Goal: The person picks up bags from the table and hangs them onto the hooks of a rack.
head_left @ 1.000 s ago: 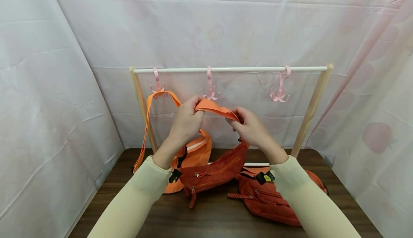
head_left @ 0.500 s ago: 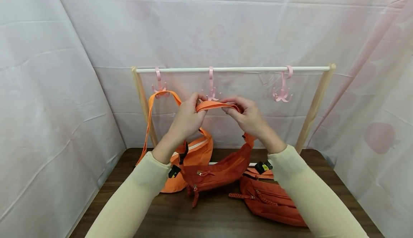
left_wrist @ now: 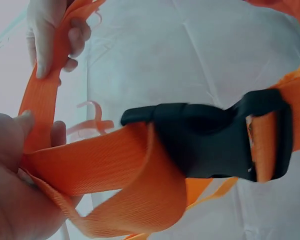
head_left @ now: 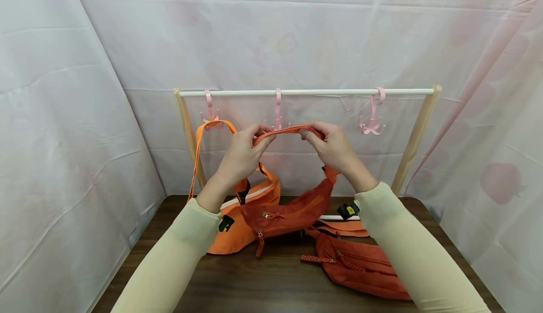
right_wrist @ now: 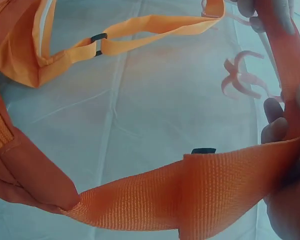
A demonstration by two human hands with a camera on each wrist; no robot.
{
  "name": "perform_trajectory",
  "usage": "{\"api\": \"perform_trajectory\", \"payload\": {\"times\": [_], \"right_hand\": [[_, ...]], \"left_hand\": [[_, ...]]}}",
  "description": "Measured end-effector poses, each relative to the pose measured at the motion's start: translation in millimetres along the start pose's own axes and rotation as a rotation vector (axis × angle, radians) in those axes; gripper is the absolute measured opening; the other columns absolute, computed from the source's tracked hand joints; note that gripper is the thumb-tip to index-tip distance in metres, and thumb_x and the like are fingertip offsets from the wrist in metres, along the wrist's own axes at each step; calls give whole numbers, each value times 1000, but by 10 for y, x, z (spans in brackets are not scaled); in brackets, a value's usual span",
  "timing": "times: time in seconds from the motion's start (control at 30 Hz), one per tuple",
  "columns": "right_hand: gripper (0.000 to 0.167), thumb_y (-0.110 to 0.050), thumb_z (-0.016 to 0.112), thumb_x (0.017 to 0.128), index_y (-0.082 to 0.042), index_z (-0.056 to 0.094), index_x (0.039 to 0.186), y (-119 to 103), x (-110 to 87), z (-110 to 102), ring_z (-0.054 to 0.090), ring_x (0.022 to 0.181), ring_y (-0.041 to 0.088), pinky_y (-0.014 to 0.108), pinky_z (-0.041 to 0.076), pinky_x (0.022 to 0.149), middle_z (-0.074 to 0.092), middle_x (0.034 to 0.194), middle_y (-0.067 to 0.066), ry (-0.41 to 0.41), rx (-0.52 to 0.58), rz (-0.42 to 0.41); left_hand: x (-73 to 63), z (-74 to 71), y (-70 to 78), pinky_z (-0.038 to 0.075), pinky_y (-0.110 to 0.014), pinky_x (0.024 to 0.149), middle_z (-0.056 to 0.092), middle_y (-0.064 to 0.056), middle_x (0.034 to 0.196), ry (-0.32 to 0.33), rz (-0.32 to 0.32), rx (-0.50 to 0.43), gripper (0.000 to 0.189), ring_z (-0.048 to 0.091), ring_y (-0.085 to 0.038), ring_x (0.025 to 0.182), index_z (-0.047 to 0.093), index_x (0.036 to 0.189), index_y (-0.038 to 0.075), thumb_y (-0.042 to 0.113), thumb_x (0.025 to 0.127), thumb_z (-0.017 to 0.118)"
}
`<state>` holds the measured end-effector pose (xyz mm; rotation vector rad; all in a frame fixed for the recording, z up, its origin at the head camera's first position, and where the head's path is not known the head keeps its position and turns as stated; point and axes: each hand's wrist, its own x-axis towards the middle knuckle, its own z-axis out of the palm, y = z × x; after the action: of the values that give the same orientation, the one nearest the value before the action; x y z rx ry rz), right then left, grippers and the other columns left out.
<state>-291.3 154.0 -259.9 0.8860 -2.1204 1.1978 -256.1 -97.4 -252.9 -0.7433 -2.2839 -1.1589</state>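
A rust-red waist bag (head_left: 292, 214) hangs by its strap (head_left: 290, 129), which both hands hold up in front of the rack. My left hand (head_left: 241, 155) pinches the strap's left part, and my right hand (head_left: 333, 147) pinches it further right. Between them the strap arches just at the prongs of the middle pink hook (head_left: 278, 108); whether it touches them I cannot tell. A black buckle (left_wrist: 205, 135) joins the strap in the left wrist view. In the right wrist view the strap's webbing (right_wrist: 135, 200) runs down to the bag.
An orange bag (head_left: 237, 233) hangs by its strap from the left pink hook (head_left: 209, 105). Another rust-red bag (head_left: 360, 266) lies on the dark table (head_left: 254, 284) at the right. A third pink hook (head_left: 372, 122) is on the white rail (head_left: 322, 92).
Both hands have kept their grip. The right hand and the strap's middle have risen, and the strap now shows its edge. The waist bag has lifted and shifted slightly right.
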Motion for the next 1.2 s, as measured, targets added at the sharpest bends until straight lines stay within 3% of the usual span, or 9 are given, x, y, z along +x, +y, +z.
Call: {"api": "perform_trajectory", "payload": {"times": [0.13,0.23,0.6,0.87,1.2], "right_hand": [[14,-19,70,106,-10,80,108,-18,70,-19,44,58,17,30,35,57,76,89,4,23,-42,-1],[16,-21,68,107,-10,79,107,-15,134,-28,45,60,17,30,35,59,77,90,4,41,-46,-4],[16,-22,67,107,-10,78,106,51,267,-13,53,67,18,29,39,62,77,89,3,64,-111,-9],[17,-22,66,108,-9,77,107,86,334,-24,57,73,19,30,40,64,75,87,5,73,-129,9],[19,-26,63,110,-12,75,107,181,392,6,49,62,22,32,37,57,74,89,6,27,-159,67]], "left_hand": [[29,2,-7,38,-31,47,70,-3,90,58,36,39,22,46,-20,54,71,121,8,25,110,62],[61,2,-8,39,-31,47,73,-6,96,95,41,73,26,47,-19,54,70,122,6,26,112,58],[137,20,-40,40,-33,52,72,-4,90,167,62,173,22,51,-18,58,71,119,5,21,112,58],[203,12,-68,39,-34,50,72,-4,89,179,76,228,23,50,-19,56,71,120,5,21,112,57],[252,21,-155,39,-35,51,70,-2,86,172,38,247,22,50,-19,57,70,120,6,21,112,57]]}}
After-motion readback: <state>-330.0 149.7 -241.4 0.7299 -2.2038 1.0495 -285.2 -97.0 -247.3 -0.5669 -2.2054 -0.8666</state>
